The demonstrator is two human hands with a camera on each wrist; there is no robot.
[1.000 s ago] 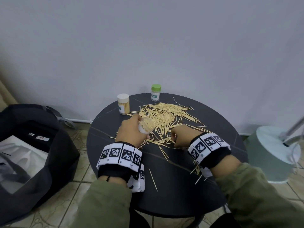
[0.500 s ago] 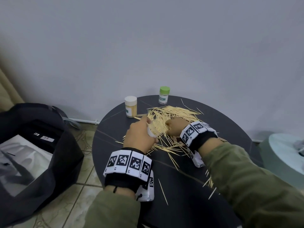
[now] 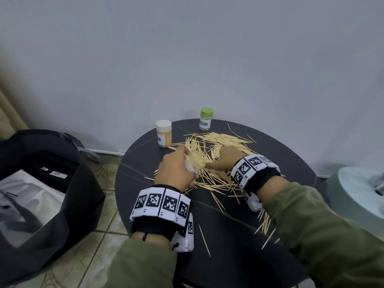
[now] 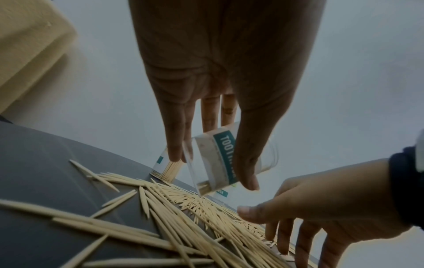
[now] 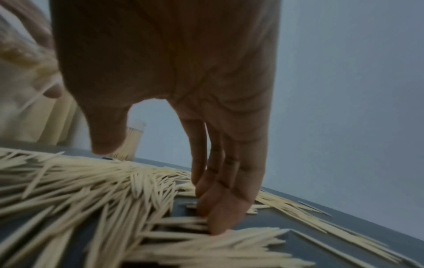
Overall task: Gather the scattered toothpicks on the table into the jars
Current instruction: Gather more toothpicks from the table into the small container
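Observation:
A heap of wooden toothpicks point(image 3: 226, 140) lies scattered over the round black table point(image 3: 228, 262). My left hand point(image 3: 187, 163) grips an open clear jar point(image 3: 196, 162), tilted and holding several toothpicks. In the left wrist view the thumb and fingers of the left hand point(image 4: 213, 168) clasp the labelled jar point(image 4: 220, 159) above the pile. My right hand point(image 3: 220, 157) is just right of the jar, palm down. Its straight fingers point(image 5: 218, 217) press on the toothpicks point(image 5: 91, 185), thumb held apart. A white-lidded full jar point(image 3: 164, 134) and a green-lidded jar point(image 3: 206, 118) stand at the table's far edge.
Stray toothpicks point(image 3: 264, 221) lie near my right sleeve, and one point(image 3: 204, 240) lies near the front edge. A black bag point(image 3: 52, 204) sits on the floor to the left. A pale green round object point(image 3: 359, 190) stands to the right. The wall is close behind the table.
My right hand has moved from the near side of the pile forward to beside the jar and uncurled onto the toothpicks. The left hand still holds the jar in place.

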